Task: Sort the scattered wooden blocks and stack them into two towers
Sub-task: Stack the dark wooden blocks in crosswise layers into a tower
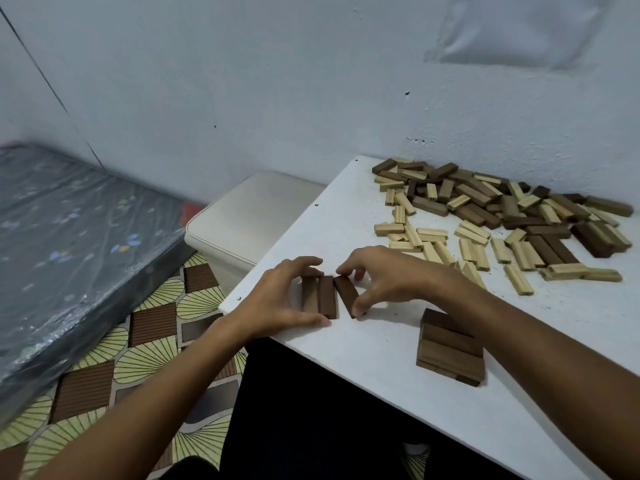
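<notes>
Three dark brown blocks [327,296] lie side by side near the left corner of the white table [381,393]. My left hand [277,299] cups the leftmost two, thumb at their near ends and fingers at the far ends. My right hand [377,278] pinches the third dark block [346,295], which sits slightly askew, between thumb and fingers at its two ends. A low stack of dark blocks [450,348], two layers high, stands to the right by my right forearm. A mixed heap of dark and light blocks [502,216] is scattered at the back right.
The table meets a white wall [311,81] at the back. Left of the table stand a cream box [249,209] and a plastic-wrapped mattress [69,244] on a patterned floor [138,341]. My dark-clothed lap [311,410] is under the table's near edge.
</notes>
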A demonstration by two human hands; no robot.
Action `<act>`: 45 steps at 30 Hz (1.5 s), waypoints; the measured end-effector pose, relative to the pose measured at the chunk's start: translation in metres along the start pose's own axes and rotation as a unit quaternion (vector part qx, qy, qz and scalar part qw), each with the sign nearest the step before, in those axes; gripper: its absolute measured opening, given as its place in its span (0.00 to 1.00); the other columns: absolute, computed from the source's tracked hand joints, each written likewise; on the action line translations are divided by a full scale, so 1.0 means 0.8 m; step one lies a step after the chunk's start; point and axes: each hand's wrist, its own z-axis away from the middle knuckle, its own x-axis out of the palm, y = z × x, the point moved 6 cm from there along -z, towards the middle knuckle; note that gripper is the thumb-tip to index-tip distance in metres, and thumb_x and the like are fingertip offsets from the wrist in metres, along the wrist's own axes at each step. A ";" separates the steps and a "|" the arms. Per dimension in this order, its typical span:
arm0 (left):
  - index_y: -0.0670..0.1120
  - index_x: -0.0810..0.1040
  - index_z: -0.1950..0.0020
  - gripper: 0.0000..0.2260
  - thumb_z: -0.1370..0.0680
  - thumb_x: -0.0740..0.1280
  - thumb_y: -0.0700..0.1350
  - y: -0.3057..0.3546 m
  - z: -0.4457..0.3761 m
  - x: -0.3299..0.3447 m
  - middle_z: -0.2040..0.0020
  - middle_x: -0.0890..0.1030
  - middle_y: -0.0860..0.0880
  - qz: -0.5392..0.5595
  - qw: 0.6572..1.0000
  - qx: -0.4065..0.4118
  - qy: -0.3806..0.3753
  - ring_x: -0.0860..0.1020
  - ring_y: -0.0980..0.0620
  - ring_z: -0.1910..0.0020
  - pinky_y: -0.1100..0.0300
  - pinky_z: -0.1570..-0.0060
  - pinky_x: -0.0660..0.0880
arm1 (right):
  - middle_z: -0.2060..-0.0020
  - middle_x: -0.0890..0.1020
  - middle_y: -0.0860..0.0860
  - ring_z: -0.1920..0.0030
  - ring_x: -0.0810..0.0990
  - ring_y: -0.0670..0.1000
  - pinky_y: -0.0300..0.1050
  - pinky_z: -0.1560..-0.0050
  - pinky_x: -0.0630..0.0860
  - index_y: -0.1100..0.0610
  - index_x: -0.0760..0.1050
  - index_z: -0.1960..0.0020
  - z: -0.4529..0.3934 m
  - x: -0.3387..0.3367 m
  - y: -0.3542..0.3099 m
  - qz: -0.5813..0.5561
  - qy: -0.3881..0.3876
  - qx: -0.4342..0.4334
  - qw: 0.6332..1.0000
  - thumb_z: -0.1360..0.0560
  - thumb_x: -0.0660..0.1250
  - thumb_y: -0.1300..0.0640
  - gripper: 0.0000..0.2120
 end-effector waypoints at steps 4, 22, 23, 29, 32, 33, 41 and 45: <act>0.62 0.68 0.33 0.41 0.44 0.76 0.65 -0.002 -0.001 0.002 0.40 0.79 0.59 0.011 1.000 -0.011 0.006 0.73 0.62 0.38 0.65 0.44 0.67 | 0.45 0.79 0.50 0.46 0.76 0.47 0.44 0.47 0.76 0.56 0.75 0.33 0.000 0.007 -0.002 -0.017 0.020 -0.005 1.000 0.35 0.79 0.47 0.34; 0.62 0.69 0.35 0.39 0.44 0.77 0.64 -0.005 -0.005 0.004 0.44 0.80 0.59 0.031 0.999 -0.012 0.022 0.75 0.63 0.42 0.73 0.49 0.67 | 0.46 0.76 0.51 0.48 0.75 0.47 0.51 0.47 0.76 0.57 0.79 0.40 0.005 0.007 -0.007 -0.031 0.061 -0.016 0.998 0.33 0.77 0.48 0.24; 0.63 0.69 0.36 0.39 0.44 0.77 0.64 -0.005 -0.005 0.005 0.44 0.80 0.59 0.031 0.999 -0.012 0.022 0.75 0.63 0.42 0.73 0.49 0.67 | 0.46 0.76 0.51 0.48 0.75 0.47 0.51 0.47 0.76 0.57 0.79 0.40 0.005 0.007 -0.007 -0.032 0.060 -0.015 0.998 0.33 0.77 0.48 0.25; 0.67 0.67 0.36 0.40 0.46 0.78 0.65 -0.005 -0.003 0.003 0.42 0.78 0.60 0.025 0.999 -0.008 0.022 0.73 0.61 0.39 0.64 0.43 0.68 | 0.42 0.75 0.49 0.46 0.75 0.47 0.47 0.48 0.76 0.55 0.75 0.34 0.004 0.008 -0.004 -0.036 0.055 -0.018 0.998 0.34 0.78 0.46 0.31; 0.67 0.64 0.34 0.43 0.45 0.78 0.66 -0.004 0.001 -0.003 0.41 0.75 0.66 -0.003 1.000 0.003 0.029 0.69 0.59 0.34 0.56 0.35 0.65 | 0.34 0.70 0.46 0.41 0.73 0.45 0.41 0.46 0.72 0.50 0.65 0.27 0.003 0.011 0.000 -0.042 0.040 -0.018 0.998 0.35 0.78 0.46 0.41; 0.67 0.63 0.34 0.43 0.45 0.78 0.66 -0.004 0.003 -0.004 0.41 0.74 0.68 -0.010 1.000 0.006 0.029 0.69 0.60 0.34 0.55 0.34 0.64 | 0.32 0.69 0.46 0.39 0.72 0.45 0.41 0.45 0.71 0.49 0.62 0.25 0.003 0.012 0.001 -0.039 0.034 -0.020 0.998 0.35 0.78 0.46 0.43; 0.63 0.62 0.32 0.42 0.43 0.77 0.64 -0.005 0.001 0.001 0.44 0.73 0.70 -0.008 1.000 -0.009 0.021 0.69 0.61 0.34 0.57 0.34 0.61 | 0.34 0.72 0.48 0.38 0.72 0.47 0.48 0.41 0.73 0.45 0.59 0.26 0.000 0.019 0.004 -0.014 0.037 -0.018 0.999 0.36 0.78 0.45 0.45; 0.63 0.63 0.34 0.42 0.44 0.79 0.62 -0.008 -0.003 0.002 0.46 0.78 0.64 0.015 0.999 -0.018 0.030 0.73 0.57 0.36 0.46 0.32 0.66 | 0.35 0.73 0.47 0.39 0.72 0.47 0.48 0.40 0.73 0.46 0.59 0.25 0.001 0.018 0.003 -0.019 0.049 -0.019 0.998 0.36 0.78 0.46 0.45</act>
